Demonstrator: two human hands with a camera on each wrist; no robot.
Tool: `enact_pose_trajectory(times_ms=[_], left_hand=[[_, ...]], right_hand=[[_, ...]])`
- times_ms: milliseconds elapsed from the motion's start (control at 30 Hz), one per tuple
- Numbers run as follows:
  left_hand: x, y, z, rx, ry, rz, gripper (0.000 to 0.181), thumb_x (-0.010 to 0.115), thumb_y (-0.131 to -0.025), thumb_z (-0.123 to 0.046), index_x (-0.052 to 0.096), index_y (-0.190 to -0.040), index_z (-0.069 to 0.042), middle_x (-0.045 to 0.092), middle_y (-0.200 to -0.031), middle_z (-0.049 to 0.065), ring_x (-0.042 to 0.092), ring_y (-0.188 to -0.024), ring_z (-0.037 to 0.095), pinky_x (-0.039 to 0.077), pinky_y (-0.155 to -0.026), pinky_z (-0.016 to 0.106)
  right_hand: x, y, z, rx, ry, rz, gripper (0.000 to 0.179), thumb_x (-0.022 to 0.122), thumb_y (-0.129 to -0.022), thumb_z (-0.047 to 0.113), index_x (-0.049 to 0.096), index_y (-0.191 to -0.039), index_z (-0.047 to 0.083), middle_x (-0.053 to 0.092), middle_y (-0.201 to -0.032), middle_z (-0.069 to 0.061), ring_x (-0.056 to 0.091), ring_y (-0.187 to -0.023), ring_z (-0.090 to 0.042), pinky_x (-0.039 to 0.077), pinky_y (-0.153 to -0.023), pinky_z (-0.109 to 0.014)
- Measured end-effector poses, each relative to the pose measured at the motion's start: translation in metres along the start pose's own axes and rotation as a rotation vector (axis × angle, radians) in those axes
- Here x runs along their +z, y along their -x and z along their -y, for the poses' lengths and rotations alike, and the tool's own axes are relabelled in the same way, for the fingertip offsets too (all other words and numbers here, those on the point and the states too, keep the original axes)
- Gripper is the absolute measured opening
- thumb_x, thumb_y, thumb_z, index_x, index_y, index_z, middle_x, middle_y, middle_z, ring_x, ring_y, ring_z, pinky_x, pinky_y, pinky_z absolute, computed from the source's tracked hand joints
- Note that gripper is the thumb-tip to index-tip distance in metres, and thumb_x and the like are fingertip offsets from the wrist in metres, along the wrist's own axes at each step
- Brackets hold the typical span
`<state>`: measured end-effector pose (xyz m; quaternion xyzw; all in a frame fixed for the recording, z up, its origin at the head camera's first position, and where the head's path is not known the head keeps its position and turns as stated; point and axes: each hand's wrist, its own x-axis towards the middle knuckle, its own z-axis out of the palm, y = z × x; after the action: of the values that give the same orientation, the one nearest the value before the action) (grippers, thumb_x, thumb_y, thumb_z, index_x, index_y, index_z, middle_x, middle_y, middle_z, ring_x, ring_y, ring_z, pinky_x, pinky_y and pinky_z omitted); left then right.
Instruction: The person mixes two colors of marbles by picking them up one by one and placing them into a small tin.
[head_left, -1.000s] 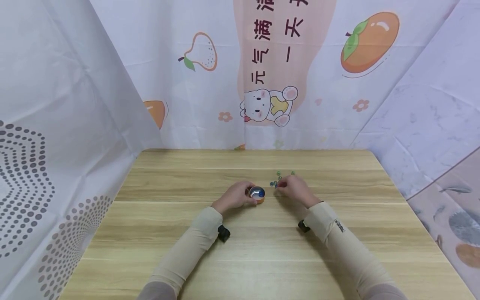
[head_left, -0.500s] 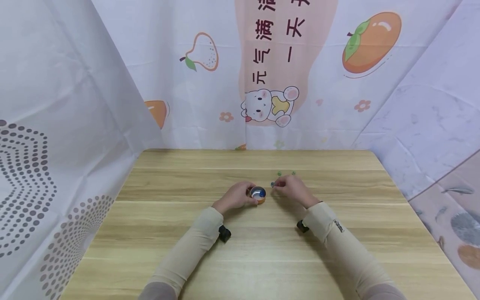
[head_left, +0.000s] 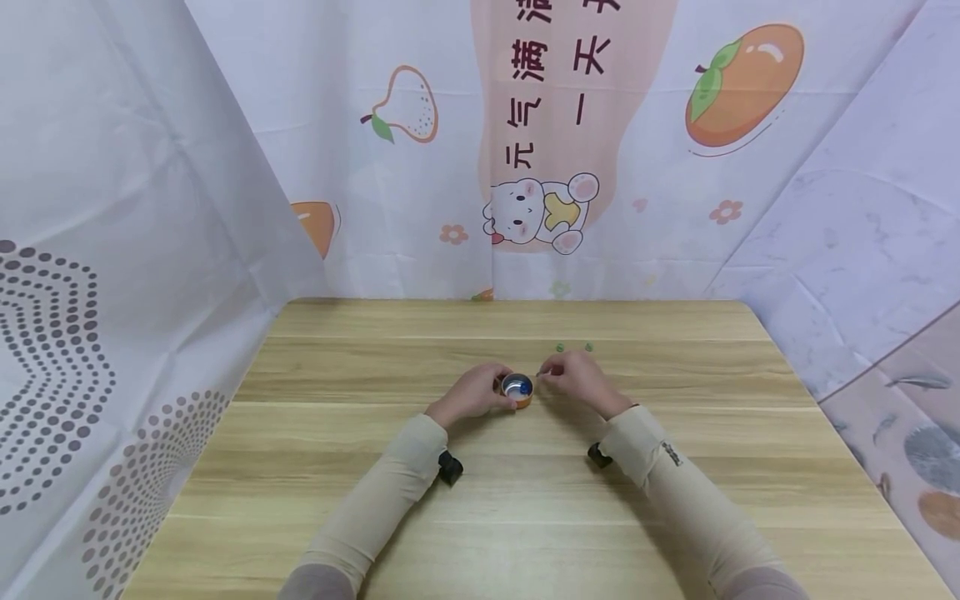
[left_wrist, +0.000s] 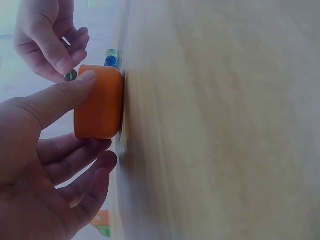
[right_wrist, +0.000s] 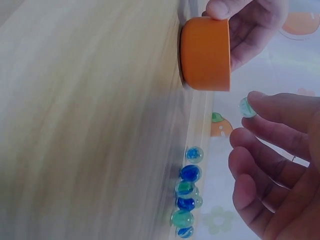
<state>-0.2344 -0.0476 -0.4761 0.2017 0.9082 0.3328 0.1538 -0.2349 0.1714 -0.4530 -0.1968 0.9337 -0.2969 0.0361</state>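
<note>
Pinching a marble (right_wrist: 245,108) at two o'clock from the cup (head_left: 520,403), the right hand (head_left: 581,380) seems mid-loading; the left hand (head_left: 476,389) grips it. Next calls for centring above it before release.

A makeshift booth: fruit-print cloth (head_left: 427,183) at twelve o'clock, dot-print cloth (head_left: 127,233) at nine, marble-print cloth (head_left: 847,217) at two, around a wood-grain table (head_left: 525,517).

Both arms wear long pale-beige sleeves, left (head_left: 367,504) and right (head_left: 697,508), with broad, smooth cuffs (head_left: 416,437) and some creases. Away from the tabletop's (head_left: 480,533) far edge, they give way to greyish-mauve cloth (head_left: 318,582). A small dark figure-like marking (head_left: 671,453) decorates the right sleeve; a small, blocky black device (head_left: 450,468) shows beneath each cuff.
</note>
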Motion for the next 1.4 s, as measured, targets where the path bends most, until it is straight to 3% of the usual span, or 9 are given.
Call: enact_pose_trajectory(times_ms=[267, 700, 1400], left_hand=[[-0.002, -0.001, 0.001, 0.023, -0.017, -0.001, 0.055, 0.079, -0.082, -0.028, 0.060, -0.129, -0.006, 0.066, -0.118, 0.007, 0.061, -0.108, 0.020, 0.048, -0.097, 0.039], [0.000, 0.002, -0.002, 0.017, 0.009, 0.007, 0.050, 0.078, -0.083, -0.028, 0.062, -0.126, -0.008, 0.066, -0.115, 0.005, 0.060, -0.103, 0.018, 0.048, -0.093, 0.039], [-0.002, 0.003, -0.001, -0.001, -0.013, 0.009, 0.055, 0.079, -0.082, -0.029, 0.059, -0.129, -0.008, 0.066, -0.116, 0.005, 0.060, -0.105, 0.018, 0.048, -0.095, 0.039]], right_hand=[[0.004, -0.002, 0.007, -0.012, -0.017, 0.021, 0.011, 0.069, -0.089, 0.013, 0.075, -0.095, 0.007, 0.073, -0.089, -0.007, 0.061, -0.077, -0.014, 0.051, -0.069, -0.030], [0.010, -0.001, 0.010, 0.042, -0.030, 0.098, 0.015, 0.069, -0.089, 0.014, 0.074, -0.100, 0.006, 0.068, -0.082, -0.004, 0.055, -0.070, -0.012, 0.046, -0.062, -0.026], [0.017, -0.003, 0.008, 0.016, 0.021, 0.085, 0.016, 0.071, -0.088, 0.019, 0.074, -0.100, 0.009, 0.069, -0.085, -0.002, 0.057, -0.073, -0.012, 0.047, -0.065, -0.027]])
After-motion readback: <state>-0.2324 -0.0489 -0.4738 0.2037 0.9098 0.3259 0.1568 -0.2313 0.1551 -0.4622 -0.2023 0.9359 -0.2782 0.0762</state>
